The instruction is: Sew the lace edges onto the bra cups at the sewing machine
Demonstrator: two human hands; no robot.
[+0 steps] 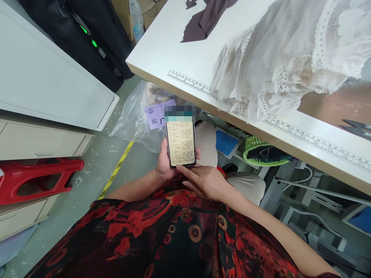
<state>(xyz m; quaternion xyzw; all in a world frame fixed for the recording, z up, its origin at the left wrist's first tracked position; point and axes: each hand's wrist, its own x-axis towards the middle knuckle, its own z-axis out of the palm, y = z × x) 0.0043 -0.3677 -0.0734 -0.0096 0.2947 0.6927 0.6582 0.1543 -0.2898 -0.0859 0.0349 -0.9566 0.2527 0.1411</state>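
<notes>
A smartphone [181, 143] with a lit screen of small text is held upright in front of my lap. My left hand [164, 164] is wrapped round its lower left side, fingers showing at its right edge. My right hand [204, 180] sits just below the phone, its forefinger stretched out and touching the bottom of the screen, the other fingers curled. Both forearms rest against my red and black patterned top.
A white worktable [162, 50] with printed ruler marks holds white lace fabric [278, 65], a dark cloth piece [203, 21] and scissors [358, 128] at the right. Below lie a clear plastic bag [136, 119], a green basket [262, 152] and a red stool [34, 179]. White cabinets stand left.
</notes>
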